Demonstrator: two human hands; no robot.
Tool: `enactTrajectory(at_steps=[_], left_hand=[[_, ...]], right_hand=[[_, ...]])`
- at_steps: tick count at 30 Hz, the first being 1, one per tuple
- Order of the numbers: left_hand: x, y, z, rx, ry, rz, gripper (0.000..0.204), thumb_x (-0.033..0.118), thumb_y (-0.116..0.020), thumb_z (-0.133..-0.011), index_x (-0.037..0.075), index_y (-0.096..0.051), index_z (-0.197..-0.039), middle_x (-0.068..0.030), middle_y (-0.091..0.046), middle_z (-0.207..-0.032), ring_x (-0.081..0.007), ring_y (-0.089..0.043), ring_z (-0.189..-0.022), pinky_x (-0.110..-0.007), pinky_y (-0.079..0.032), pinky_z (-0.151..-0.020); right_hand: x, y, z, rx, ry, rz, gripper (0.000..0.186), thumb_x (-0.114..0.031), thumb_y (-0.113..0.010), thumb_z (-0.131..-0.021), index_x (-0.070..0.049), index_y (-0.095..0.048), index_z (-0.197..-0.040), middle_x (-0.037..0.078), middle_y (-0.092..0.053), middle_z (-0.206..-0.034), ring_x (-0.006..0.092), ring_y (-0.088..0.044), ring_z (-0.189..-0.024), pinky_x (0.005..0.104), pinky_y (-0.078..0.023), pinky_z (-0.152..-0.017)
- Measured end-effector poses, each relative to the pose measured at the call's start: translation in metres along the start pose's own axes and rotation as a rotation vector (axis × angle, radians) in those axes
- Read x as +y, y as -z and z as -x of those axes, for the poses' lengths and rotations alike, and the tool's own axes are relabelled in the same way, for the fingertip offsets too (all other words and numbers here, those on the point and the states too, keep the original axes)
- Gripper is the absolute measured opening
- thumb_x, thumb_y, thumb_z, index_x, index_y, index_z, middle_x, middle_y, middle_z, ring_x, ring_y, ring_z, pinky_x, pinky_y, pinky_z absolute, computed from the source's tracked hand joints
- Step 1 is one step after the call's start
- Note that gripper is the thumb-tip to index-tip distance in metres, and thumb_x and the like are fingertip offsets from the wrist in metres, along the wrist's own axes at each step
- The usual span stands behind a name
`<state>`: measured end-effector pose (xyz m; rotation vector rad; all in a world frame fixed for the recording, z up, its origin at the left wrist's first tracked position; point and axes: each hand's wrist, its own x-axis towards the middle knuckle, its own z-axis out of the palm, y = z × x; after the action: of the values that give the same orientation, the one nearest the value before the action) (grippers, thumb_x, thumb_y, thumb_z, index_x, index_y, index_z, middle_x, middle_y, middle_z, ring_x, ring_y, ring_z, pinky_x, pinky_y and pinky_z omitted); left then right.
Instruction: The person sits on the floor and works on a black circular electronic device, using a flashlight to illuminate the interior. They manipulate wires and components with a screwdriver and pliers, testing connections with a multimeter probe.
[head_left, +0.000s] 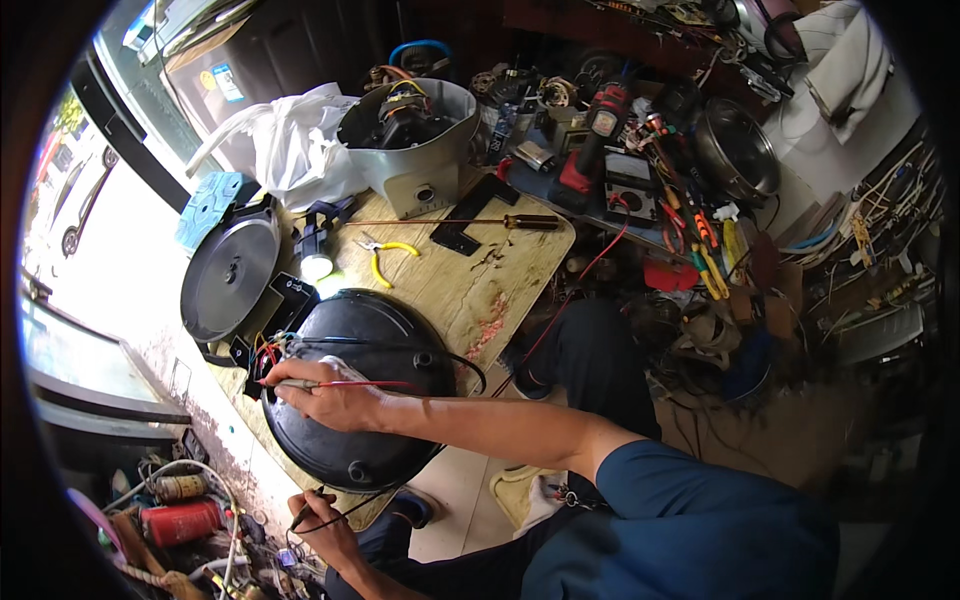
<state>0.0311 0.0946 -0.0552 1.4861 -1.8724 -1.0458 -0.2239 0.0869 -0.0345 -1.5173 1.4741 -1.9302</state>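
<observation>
My right hand [335,400] reaches across a large round black appliance shell [370,330] and grips a red test probe [300,384]. Its tip is near a cluster of coloured wires [272,352] at the shell's left edge; whether it touches metal is too small to tell. Below the shell's near edge, my left hand [325,528] is closed around a black test probe [312,505], its cable looping beside the wrist. A lit lamp [316,262] shines at the shell's far side. The red lead runs toward a multimeter [630,205] at the right.
Yellow-handled pliers [385,262] and a long screwdriver [530,222] lie on the wooden board [440,285]. A round dark plate [232,272] leans at left. A grey metal housing [415,150], red-black drill [595,140] and several hand tools sit behind. Clutter surrounds a red cylinder [183,523] lower left.
</observation>
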Motion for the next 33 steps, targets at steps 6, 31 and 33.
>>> enactTrajectory(at_steps=[6, 31, 33], left_hand=[[-0.011, -0.001, -0.004, 0.023, -0.066, 0.001, 0.029, 0.026, -0.048, -0.113, 0.002, -0.053, -0.098, -0.0114, -0.069, -0.074, -0.0126, -0.05, -0.05, -0.031, -0.038, -0.048], [0.009, 0.002, -0.002, 0.04, -0.069, -0.009, 0.024, 0.016, -0.057, -0.109, -0.001, -0.06, -0.091, -0.0106, -0.067, -0.072, -0.0178, -0.062, -0.065, -0.036, -0.052, -0.064], [0.007, 0.0, 0.001, 0.061, -0.093, 0.021, 0.023, 0.014, -0.058, -0.108, -0.002, -0.06, -0.092, -0.0116, -0.07, -0.072, -0.0181, -0.066, -0.064, -0.034, -0.053, -0.063]], right_hand=[[-0.006, 0.0, 0.001, -0.092, -0.187, -0.08, 0.015, -0.007, -0.065, -0.097, 0.002, -0.071, -0.108, 0.014, -0.067, -0.119, 0.0322, -0.071, -0.105, 0.0417, -0.058, -0.089], [-0.029, 0.01, -0.008, -0.082, -0.43, -0.246, 0.026, -0.016, -0.061, -0.107, -0.004, -0.069, -0.128, 0.005, -0.072, -0.093, 0.0093, -0.068, -0.074, 0.0271, -0.056, -0.069], [-0.03, 0.011, -0.007, -0.08, -0.472, -0.29, 0.027, -0.017, -0.063, -0.106, -0.004, -0.071, -0.129, 0.005, -0.074, -0.093, 0.0086, -0.067, -0.073, 0.0263, -0.055, -0.069]])
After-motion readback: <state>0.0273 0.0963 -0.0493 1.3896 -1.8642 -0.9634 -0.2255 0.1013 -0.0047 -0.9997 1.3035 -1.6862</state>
